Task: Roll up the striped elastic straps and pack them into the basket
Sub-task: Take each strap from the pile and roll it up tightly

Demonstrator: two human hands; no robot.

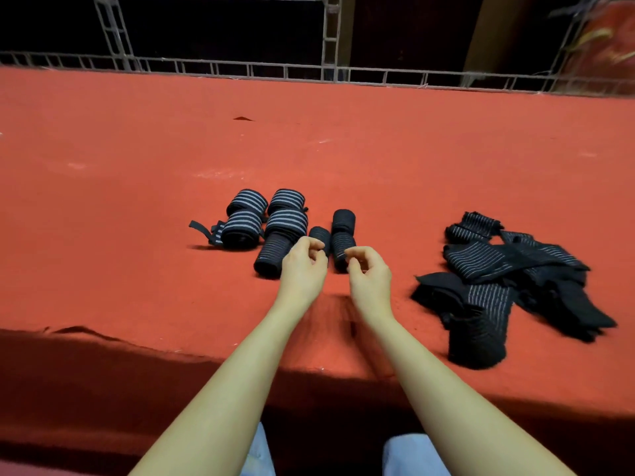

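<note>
Behind both hands, 2 rolls sit half-hidden.

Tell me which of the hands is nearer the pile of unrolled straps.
Right. The right hand hovers just left of the pile of unrolled straps; the left hand is farther left, by the rolled ones.

Small roll partly behind left hand.

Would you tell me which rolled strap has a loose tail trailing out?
The near-left wide-striped roll; its tail trails leftward on the cloth, while the other rolls look tucked.
</note>
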